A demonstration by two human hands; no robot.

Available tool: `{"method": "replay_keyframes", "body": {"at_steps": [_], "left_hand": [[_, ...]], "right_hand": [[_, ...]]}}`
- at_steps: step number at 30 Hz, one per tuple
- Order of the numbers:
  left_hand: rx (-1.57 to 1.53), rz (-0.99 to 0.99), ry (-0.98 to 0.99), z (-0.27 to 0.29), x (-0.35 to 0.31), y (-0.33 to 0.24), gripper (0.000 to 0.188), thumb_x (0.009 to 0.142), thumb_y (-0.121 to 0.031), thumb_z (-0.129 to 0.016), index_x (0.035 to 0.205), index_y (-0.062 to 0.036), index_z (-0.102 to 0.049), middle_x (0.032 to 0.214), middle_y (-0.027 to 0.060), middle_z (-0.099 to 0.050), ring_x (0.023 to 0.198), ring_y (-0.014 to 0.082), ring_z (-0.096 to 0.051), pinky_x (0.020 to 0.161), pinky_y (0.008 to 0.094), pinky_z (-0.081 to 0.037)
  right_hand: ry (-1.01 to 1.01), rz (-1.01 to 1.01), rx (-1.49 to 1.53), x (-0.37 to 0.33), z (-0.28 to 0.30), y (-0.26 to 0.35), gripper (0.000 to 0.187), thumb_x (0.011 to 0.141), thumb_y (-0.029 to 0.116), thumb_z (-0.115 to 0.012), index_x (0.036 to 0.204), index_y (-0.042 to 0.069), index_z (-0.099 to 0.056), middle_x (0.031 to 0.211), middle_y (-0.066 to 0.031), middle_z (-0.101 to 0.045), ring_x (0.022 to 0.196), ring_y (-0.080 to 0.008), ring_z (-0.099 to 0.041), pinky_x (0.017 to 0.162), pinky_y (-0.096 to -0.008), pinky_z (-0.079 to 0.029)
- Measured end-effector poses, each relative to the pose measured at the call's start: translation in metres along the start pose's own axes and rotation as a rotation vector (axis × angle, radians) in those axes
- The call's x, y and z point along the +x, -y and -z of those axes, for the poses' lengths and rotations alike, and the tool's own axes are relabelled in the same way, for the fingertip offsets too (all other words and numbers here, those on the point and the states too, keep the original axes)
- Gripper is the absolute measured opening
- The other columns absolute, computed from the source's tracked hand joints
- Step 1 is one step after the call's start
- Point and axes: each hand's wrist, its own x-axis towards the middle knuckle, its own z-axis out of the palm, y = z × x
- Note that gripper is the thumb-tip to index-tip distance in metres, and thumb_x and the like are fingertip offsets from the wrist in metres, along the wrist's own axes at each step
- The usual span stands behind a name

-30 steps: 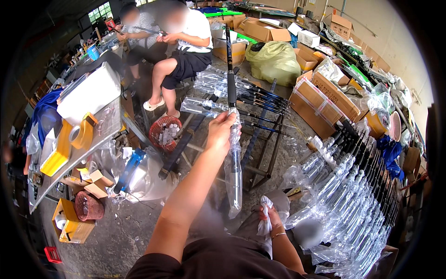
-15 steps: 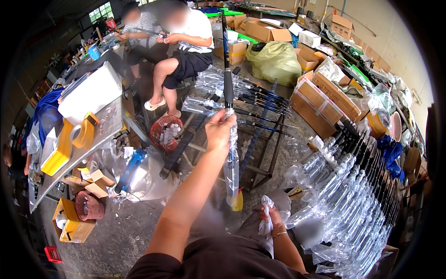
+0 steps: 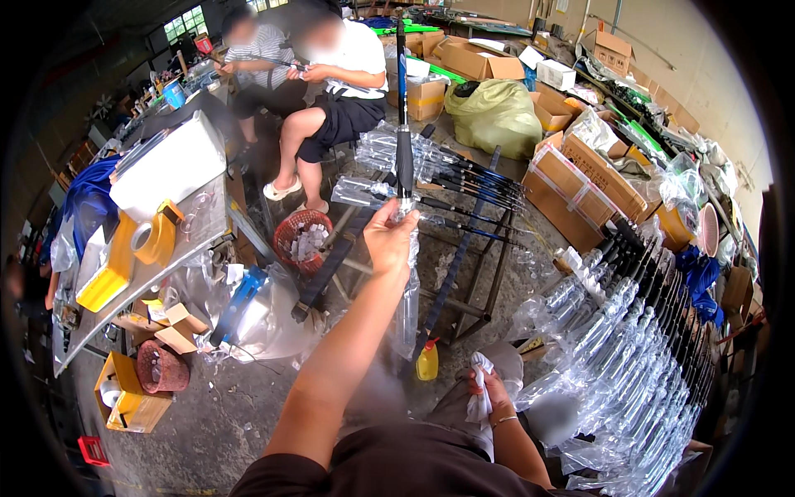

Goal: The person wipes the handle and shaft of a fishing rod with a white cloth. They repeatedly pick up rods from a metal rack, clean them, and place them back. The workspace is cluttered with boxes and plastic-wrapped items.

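Upright in front of me stands a dark fishing rod [image 3: 403, 157] with a black grip, and my left hand [image 3: 387, 238] is closed around its lower part. A clear plastic sleeve [image 3: 406, 319] covers the rod's handle and hangs below that hand. Low at the right, by my leg, my right hand [image 3: 497, 393] clutches a crumpled white cloth [image 3: 479, 406]. Beyond the held rod, several sleeved fishing rods [image 3: 476, 189] lie across a metal frame [image 3: 468, 311]. Many more plastic-wrapped rods [image 3: 617, 356] are lined up side by side at my right.
A yellow spray bottle [image 3: 427, 362] stands on the floor ahead. Left are a red basket [image 3: 286, 240] of white scraps and a table [image 3: 186, 253] with tape rolls. Two people [image 3: 348, 66] sit at the back left, handling rods. Cardboard boxes [image 3: 571, 195] and a yellow-green sack [image 3: 493, 120] fill the back right.
The sleeved end of the rod has shifted slightly left, so more of the yellow spray bottle shows. My view has turned a little. Both hands keep their hold.
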Motion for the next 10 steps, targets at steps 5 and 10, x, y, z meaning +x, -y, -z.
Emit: {"method": "replay_keyframes", "body": {"at_steps": [5,10], "left_hand": [[-0.131,0.206,0.212,0.009,-0.003,-0.006,0.031,0.087,-0.002,-0.069,0.117,0.0016,-0.061,0.09,0.0058,-0.066,0.075,0.0134,-0.063,0.064,0.028,-0.053],[-0.257,0.287,0.283,0.008,-0.009,-0.005,0.028,0.089,-0.009,-0.068,0.116,-0.0012,-0.062,0.086,0.0048,-0.065,0.067,0.0142,-0.063,0.058,0.0282,-0.053]], "right_hand": [[-0.073,0.048,-0.201,-0.003,-0.01,0.002,0.015,0.097,0.02,-0.057,0.107,0.009,-0.055,0.081,-0.0081,-0.064,0.054,-0.0118,-0.051,0.043,-0.0244,-0.038],[-0.271,0.174,-0.479,-0.015,-0.091,0.006,0.022,0.093,0.025,-0.064,0.106,0.009,-0.057,0.082,-0.0083,-0.066,0.053,-0.0142,-0.055,0.042,-0.027,-0.039]]}}
